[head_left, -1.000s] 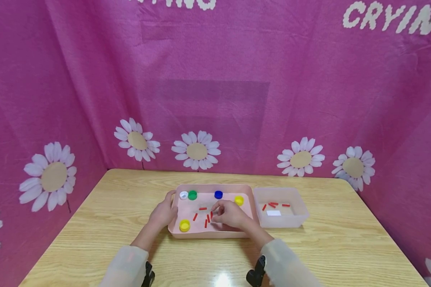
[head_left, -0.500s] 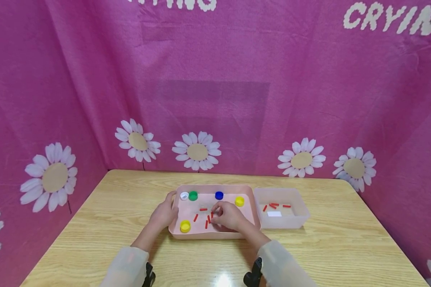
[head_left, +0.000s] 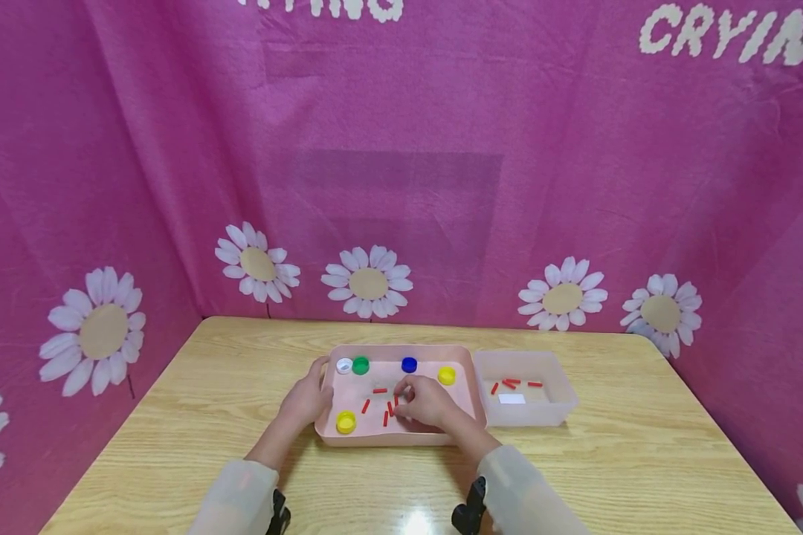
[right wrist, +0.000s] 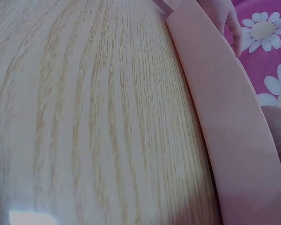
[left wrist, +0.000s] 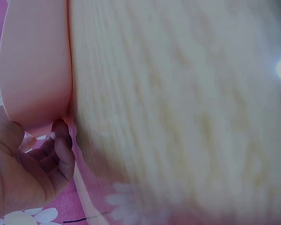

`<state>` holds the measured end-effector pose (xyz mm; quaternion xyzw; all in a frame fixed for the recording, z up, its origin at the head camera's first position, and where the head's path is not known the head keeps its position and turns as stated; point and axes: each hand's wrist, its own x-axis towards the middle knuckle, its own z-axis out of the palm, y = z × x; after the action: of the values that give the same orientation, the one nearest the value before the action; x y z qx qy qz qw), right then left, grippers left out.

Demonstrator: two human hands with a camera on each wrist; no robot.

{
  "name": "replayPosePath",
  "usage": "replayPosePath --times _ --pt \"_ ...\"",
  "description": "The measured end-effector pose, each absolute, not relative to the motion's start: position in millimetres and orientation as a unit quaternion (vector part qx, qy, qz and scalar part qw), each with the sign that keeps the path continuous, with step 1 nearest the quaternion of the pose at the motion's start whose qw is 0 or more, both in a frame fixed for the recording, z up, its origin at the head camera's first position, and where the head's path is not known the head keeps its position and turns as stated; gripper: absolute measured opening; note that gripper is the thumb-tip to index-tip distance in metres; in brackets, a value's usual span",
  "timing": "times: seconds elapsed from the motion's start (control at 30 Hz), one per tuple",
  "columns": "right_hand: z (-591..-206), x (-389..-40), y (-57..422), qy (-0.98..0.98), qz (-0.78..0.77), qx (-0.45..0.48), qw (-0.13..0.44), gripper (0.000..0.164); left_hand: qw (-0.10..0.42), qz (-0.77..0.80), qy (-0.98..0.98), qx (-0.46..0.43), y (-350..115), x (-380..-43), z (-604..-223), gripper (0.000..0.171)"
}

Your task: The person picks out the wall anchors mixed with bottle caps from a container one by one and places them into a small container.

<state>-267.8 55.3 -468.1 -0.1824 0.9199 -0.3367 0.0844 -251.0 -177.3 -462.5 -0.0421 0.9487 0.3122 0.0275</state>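
Observation:
My left hand [head_left: 305, 400] grips the left end of a shallow pink tray [head_left: 401, 440]; in the left wrist view, the curled fingers [left wrist: 63, 154] are at the tray's end wall. Over the tray, my right hand [head_left: 430, 403] has its thumb and index finger around a short red stick [head_left: 396, 400], which they appear to pinch. Several more red sticks lie just left of the fingertips, one of them a crosswise red stick [head_left: 380, 391]. Plastic caps sit around them: white [head_left: 344, 365], green [head_left: 360, 365], blue [head_left: 410, 365], and two yellow, one yellow cap [head_left: 346, 422] nearest me.
A translucent box [head_left: 555, 413] stands against the tray's right side, with several red sticks [head_left: 535, 384] and a white label [head_left: 511, 399]. Both containers rest on a wooden table [head_left: 642, 461]. A pink flowered curtain [head_left: 401, 193] hangs behind and at the sides.
The view has shifted very slightly. My right forearm has swung a little to the left, while its fingertips stay at the same red stick. My left hand stays on the tray.

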Motion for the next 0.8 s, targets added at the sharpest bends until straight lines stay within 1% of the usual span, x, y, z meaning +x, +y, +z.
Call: replayPosePath --times 0.33,0.8 --pt "-466 -268 60 0.912 -0.352 -0.192 0.084 0.017 0.024 0.308 0.950 -0.038 -175 -252 -461 0.058" --pt "-449 -261 72 0.894 -0.388 -0.212 0.075 0.021 0.031 0.315 0.947 -0.050 -176 -251 -461 0.059"
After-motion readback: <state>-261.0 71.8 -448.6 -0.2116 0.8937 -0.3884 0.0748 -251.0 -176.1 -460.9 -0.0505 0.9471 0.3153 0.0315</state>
